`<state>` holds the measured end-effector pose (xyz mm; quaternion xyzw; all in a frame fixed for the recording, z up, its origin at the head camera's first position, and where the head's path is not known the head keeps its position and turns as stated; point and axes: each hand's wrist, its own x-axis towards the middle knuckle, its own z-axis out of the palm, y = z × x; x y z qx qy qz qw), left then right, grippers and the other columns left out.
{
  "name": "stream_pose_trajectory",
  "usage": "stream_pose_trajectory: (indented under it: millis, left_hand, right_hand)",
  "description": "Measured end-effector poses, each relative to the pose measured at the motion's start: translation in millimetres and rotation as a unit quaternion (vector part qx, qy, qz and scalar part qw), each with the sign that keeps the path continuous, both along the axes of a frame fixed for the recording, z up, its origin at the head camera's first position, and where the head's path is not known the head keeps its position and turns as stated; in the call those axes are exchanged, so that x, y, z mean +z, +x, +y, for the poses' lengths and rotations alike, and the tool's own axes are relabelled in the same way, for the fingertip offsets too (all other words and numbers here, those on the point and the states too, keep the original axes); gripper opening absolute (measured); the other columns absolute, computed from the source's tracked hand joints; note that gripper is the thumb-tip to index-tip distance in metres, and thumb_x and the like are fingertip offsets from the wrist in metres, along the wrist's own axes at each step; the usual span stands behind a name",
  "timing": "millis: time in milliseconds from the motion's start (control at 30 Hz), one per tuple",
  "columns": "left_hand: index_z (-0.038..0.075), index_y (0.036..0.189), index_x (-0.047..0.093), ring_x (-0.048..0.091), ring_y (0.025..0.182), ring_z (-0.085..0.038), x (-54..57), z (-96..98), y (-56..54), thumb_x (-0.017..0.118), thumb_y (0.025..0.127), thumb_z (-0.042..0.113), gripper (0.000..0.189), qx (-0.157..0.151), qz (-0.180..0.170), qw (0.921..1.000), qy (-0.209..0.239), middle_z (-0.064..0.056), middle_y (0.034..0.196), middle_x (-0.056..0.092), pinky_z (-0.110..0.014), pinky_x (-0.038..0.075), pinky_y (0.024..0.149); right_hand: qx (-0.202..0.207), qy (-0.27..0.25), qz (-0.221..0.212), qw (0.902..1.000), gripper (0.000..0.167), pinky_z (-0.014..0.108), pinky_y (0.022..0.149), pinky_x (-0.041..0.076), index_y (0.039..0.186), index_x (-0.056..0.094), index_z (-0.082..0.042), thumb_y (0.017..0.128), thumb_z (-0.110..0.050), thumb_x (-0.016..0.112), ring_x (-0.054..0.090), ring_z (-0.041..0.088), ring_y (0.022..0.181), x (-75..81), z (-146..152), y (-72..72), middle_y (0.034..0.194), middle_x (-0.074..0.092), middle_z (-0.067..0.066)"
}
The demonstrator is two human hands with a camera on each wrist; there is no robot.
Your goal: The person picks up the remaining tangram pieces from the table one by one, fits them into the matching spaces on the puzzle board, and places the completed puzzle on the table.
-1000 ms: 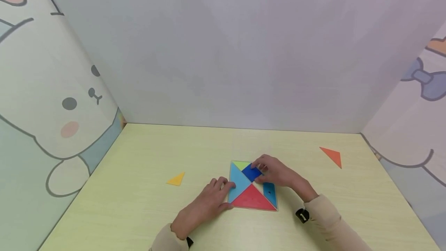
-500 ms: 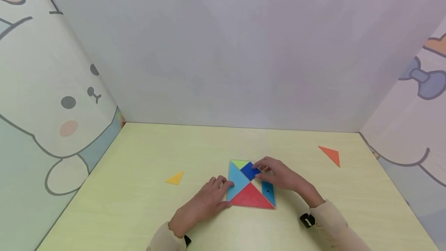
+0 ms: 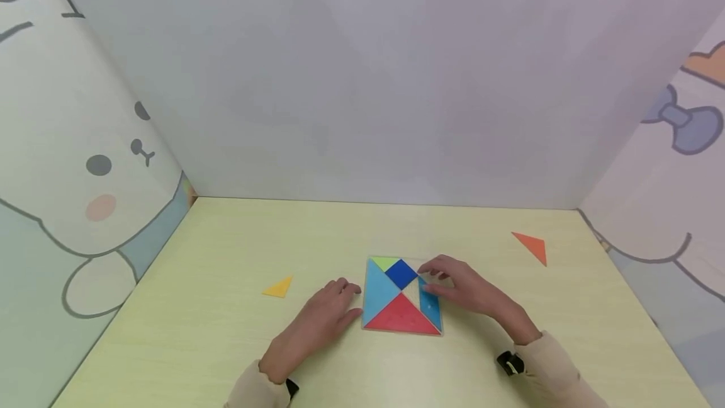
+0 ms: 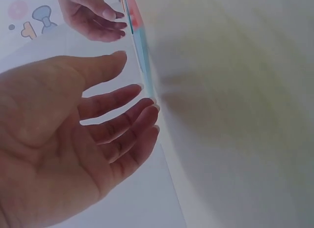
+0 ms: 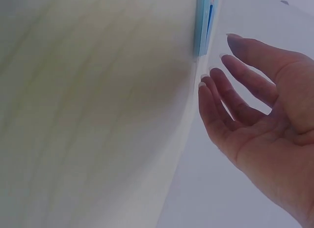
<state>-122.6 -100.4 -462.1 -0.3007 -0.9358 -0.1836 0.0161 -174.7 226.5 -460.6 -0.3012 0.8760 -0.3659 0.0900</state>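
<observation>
A square tangram board (image 3: 411,294) lies on the table. Set in it are a light green triangle (image 3: 384,262), a large light blue triangle (image 3: 377,293), a large red triangle (image 3: 402,317), a dark blue square (image 3: 401,274) and a blue parallelogram (image 3: 431,308). Just off the board's left edge is my left hand (image 3: 320,315), its fingers relaxed and holding nothing. My right hand (image 3: 466,285) hovers at the right edge, fingertips near the square's right corner and thumb over the parallelogram. Nothing sits between those fingers in the right wrist view; whether the thumb touches the parallelogram I cannot tell.
On the table's left side lies a small yellow triangle (image 3: 279,287). An orange-red triangle (image 3: 533,246) is at the far right. A pale back wall (image 3: 385,80) and cartoon-printed side walls bound the table (image 3: 226,345).
My right fingers have let go of the dark blue square, which now lies fully uncovered, and drawn back rightward. My left hand has slid off the board to the left.
</observation>
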Motion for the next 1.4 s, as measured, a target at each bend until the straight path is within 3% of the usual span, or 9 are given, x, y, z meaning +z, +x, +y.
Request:
stream_pose_trajectory:
  millis: [467, 700, 933, 1167, 1400]
  left_hand:
    - [0.0, 0.11, 0.067, 0.055, 0.089, -0.022, 2.2, -15.3, -2.4, 0.078, 0.092, 0.014, 0.025, 0.057, 0.051, 0.9971, 0.006, -0.006, 0.094, 0.061, -0.035, 0.052, 0.083]
    - [0.001, 0.112, 0.065, 0.057, 0.093, -0.024, 3.9, -24.6, -3.8, 0.077, 0.093, 0.015, 0.026, 0.1, 0.021, 0.9947, 0.015, -0.008, 0.1, 0.062, -0.039, 0.053, 0.084]
    - [0.001, 0.11, 0.065, 0.056, 0.091, -0.024, 4.2, -35.3, -7.0, 0.078, 0.092, 0.013, 0.025, 0.115, 0.033, 0.9926, 0.02, -0.009, 0.099, 0.061, -0.037, 0.052, 0.079]
    - [0.0, 0.11, 0.065, 0.058, 0.095, -0.03, 2.7, -47.0, -11.6, 0.077, 0.093, 0.013, 0.025, 0.139, 0.031, 0.9894, 0.028, -0.012, 0.101, 0.061, -0.042, 0.052, 0.081]
    - [0.0, 0.11, 0.063, 0.057, 0.096, -0.031, 5.9, -57.5, -15.4, 0.077, 0.092, 0.013, 0.027, 0.166, 0.008, 0.9855, 0.031, -0.011, 0.102, 0.06, -0.044, 0.051, 0.082]
  right_hand:
    - [0.005, -0.005, -0.012, 0.9999, 0.031, 0.027, 0.079, 0.056, 0.123, 0.065, -0.002, 0.096, -0.014, 0.074, 0.064, 0.016, 0.094, -1.6, 15.1, 13.9, 0.111, 0.063, 0.007]
    - [0.018, -0.005, -0.027, 0.9995, 0.029, 0.028, 0.081, 0.056, 0.121, 0.065, -0.004, 0.096, -0.016, 0.074, 0.062, 0.013, 0.094, -3.5, 19.6, 19.1, 0.109, 0.062, 0.004]
    - [0.021, 0.022, -0.055, 0.998, 0.034, 0.026, 0.079, 0.054, 0.122, 0.065, -0.004, 0.095, -0.023, 0.075, 0.058, 0.011, 0.091, -0.1, 21.7, 22.4, 0.107, 0.062, 0.001]
    - [0.027, 0.014, -0.058, 0.9978, 0.031, 0.026, 0.077, 0.053, 0.117, 0.065, -0.005, 0.094, -0.023, 0.077, 0.057, 0.013, 0.089, -5.0, 22.4, 24.7, 0.105, 0.06, 0.001]
    - [0.015, 0.018, -0.071, 0.9972, 0.029, 0.025, 0.076, 0.052, 0.114, 0.065, -0.007, 0.092, -0.021, 0.079, 0.056, 0.015, 0.089, -3.0, 20.6, 24.9, 0.103, 0.058, 0.001]
